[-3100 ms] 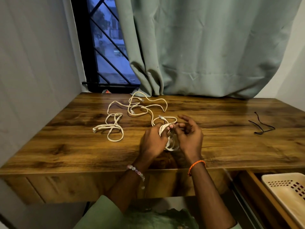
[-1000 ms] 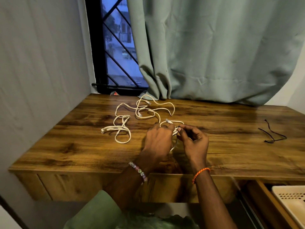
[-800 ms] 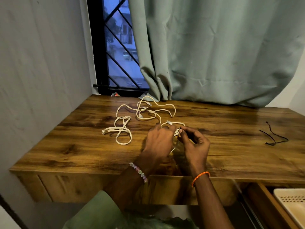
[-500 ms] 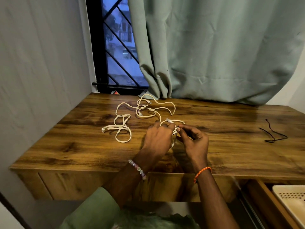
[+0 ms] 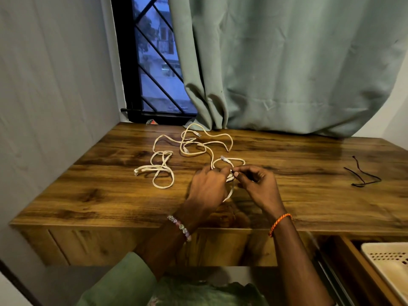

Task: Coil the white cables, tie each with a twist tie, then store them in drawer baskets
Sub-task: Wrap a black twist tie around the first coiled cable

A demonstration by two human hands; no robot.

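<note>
A small coil of white cable (image 5: 236, 161) sits on the wooden desk (image 5: 298, 195) between my hands. My left hand (image 5: 206, 187) grips the coil from the left. My right hand (image 5: 257, 184) pinches something small at the coil's near side, thumb against forefinger; what it pinches is mostly hidden. Loose white cables (image 5: 194, 144) lie tangled behind, and one folded bundle of cable (image 5: 160, 171) lies to the left. Black twist ties (image 5: 362, 175) lie far right on the desk.
A drawer stands pulled out at the lower right with a cream perforated basket (image 5: 388, 263) in it. A green curtain (image 5: 287, 62) hangs behind the desk, a barred window (image 5: 154, 62) at back left, and a wall (image 5: 55, 85) on the left.
Since three seconds ago the coil has come down from the air to the desk. In the last second my hands have barely moved; my right fingers stay pinched at the coil.
</note>
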